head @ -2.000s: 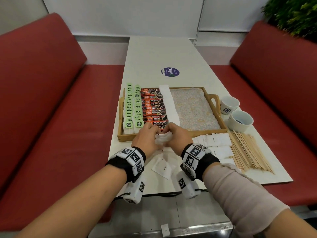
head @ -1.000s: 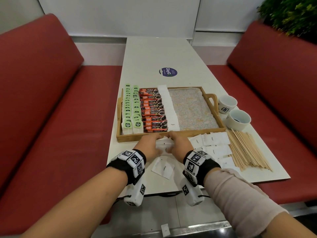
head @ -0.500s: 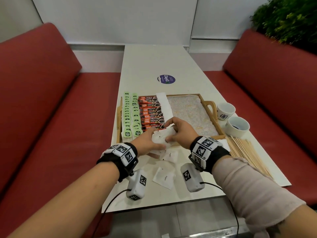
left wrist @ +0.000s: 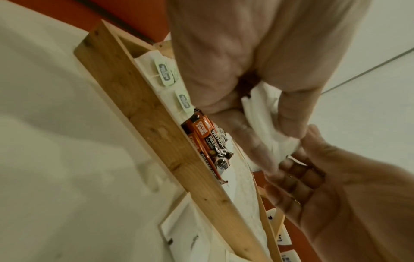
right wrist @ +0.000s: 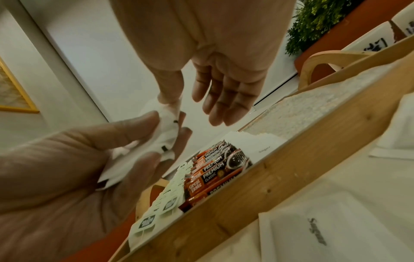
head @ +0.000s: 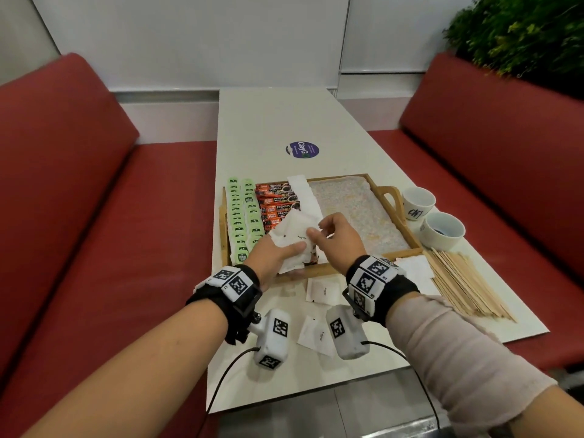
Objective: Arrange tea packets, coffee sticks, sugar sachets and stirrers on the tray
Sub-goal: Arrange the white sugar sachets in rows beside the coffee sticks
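Observation:
My left hand grips a fanned stack of white sugar sachets just above the near rim of the wooden tray. My right hand has its thumb on the top sachet, its other fingers straight and apart from it. In the tray's left half lie two rows of green tea packets, a row of orange coffee sticks and a row of sugar sachets. Wooden stirrers lie piled on the table, right of the tray's near corner.
Loose sugar sachets lie on the white table between the tray and its near edge. Two white cups stand right of the tray. Red benches flank the table, and a plant is at the back right.
Both hands have lifted the sachet stack from the table in front of the tray to above its near rim. My right hand has eased off, leaving its thumb on the top sachet.

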### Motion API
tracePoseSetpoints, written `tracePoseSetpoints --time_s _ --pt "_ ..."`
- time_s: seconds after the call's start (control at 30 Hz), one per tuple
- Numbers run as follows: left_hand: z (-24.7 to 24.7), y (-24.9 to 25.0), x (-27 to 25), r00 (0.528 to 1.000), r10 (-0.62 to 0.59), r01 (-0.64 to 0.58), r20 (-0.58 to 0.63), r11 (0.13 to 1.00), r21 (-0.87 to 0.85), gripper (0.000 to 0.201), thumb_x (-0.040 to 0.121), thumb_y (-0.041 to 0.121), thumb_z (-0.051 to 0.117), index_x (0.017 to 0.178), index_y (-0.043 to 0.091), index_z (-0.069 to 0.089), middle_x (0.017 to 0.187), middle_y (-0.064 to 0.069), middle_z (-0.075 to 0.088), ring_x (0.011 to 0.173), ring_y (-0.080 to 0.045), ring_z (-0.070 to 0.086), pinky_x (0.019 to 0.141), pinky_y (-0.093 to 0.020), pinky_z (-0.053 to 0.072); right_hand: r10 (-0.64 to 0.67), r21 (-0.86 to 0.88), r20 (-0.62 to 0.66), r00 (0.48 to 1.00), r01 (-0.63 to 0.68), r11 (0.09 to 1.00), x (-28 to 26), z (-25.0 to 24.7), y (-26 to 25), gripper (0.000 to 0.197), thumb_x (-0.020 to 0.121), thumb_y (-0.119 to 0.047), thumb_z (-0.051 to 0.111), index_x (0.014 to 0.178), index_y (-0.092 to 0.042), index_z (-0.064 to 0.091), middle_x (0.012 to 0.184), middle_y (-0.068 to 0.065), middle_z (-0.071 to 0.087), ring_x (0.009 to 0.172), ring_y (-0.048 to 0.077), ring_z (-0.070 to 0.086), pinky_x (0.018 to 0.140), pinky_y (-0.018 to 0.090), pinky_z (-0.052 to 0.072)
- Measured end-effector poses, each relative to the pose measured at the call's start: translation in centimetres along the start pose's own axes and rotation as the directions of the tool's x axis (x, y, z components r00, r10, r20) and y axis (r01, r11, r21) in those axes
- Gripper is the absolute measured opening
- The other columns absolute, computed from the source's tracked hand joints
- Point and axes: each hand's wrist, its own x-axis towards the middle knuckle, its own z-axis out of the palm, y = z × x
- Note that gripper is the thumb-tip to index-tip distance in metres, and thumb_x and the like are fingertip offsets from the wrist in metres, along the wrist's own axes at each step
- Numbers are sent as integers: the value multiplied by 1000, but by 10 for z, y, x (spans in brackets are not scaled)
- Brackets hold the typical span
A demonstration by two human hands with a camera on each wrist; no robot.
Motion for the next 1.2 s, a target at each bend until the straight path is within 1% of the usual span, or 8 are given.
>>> tracePoseSetpoints --time_s 0.1,0.23,0.43,0.63,0.77,0.93,1.07,1.2 --pt "-2 1 0 1000 10 -11 -12 999 -45 34 89 2 60 122 9 58 97 -4 71 80 -14 70 61 -27 58 17 9 -18 1000 -16 1000 -4 5 0 26 85 -32 67 92 -16 49 78 -4 53 66 9 49 58 19 39" --pt "-4 6 1 999 -17 12 -38 992 -128 24 92 16 59 116 16 59 94 -5 72 76 -17 71 61 -34 59 10 -4 -89 996 -11 1000 -1 8 -9 29 81 -26 72 84 -15 46 69 -5 48 60 10 45 56 22 38" --pt "-2 14 8 995 -59 38 -77 970 -242 27 101 30 40 112 16 60 91 -6 73 75 -20 71 61 -33 58 -23 -72 -52 998 19 997 4 16 -20 11 86 -17 63 80 -16 53 73 -4 55 74 17 54 68 28 46" --pt "2 20 22 996 -36 16 -77 968 -249 31 102 28 39 121 13 58 98 -8 71 79 -19 70 65 -34 60 -7 -108 -3 1000 7 994 19 19 -28 28 87 -41 61 85 -16 49 77 -3 55 77 21 59 71 38 51" --pt "0 27 37 997 -24 4 -75 968 -253 31 103 24 37 122 12 59 104 -10 70 84 -19 69 63 -30 60 -4 -92 49 999 8 996 37 18 -29 43 82 -54 63 93 -14 50 79 -4 54 73 17 57 64 31 47" --pt "0 39 57 999 23 -30 -39 983 -181 22 99 20 46 114 21 62 104 -6 72 93 -23 69 79 -38 56 36 -61 89 995 -30 998 63 14 -31 47 84 -56 59 101 -13 49 86 -3 56 80 18 57 69 28 44" --pt "1 49 75 998 66 -69 -20 988 -140 22 95 21 53 116 20 60 114 -15 68 96 -28 66 79 -41 56 78 -46 77 994 -74 996 94 13 -31 46 84 -61 53 94 -16 50 93 7 66 85 26 65 79 39 52" --pt "2 52 93 997 74 -76 -27 990 -122 31 87 31 59 117 21 60 118 -16 66 102 -32 64 89 -50 51 97 -28 77 992 -95 995 116 12 -34 46 80 -61 58 87 -16 50 88 8 67 83 28 66 81 45 53"
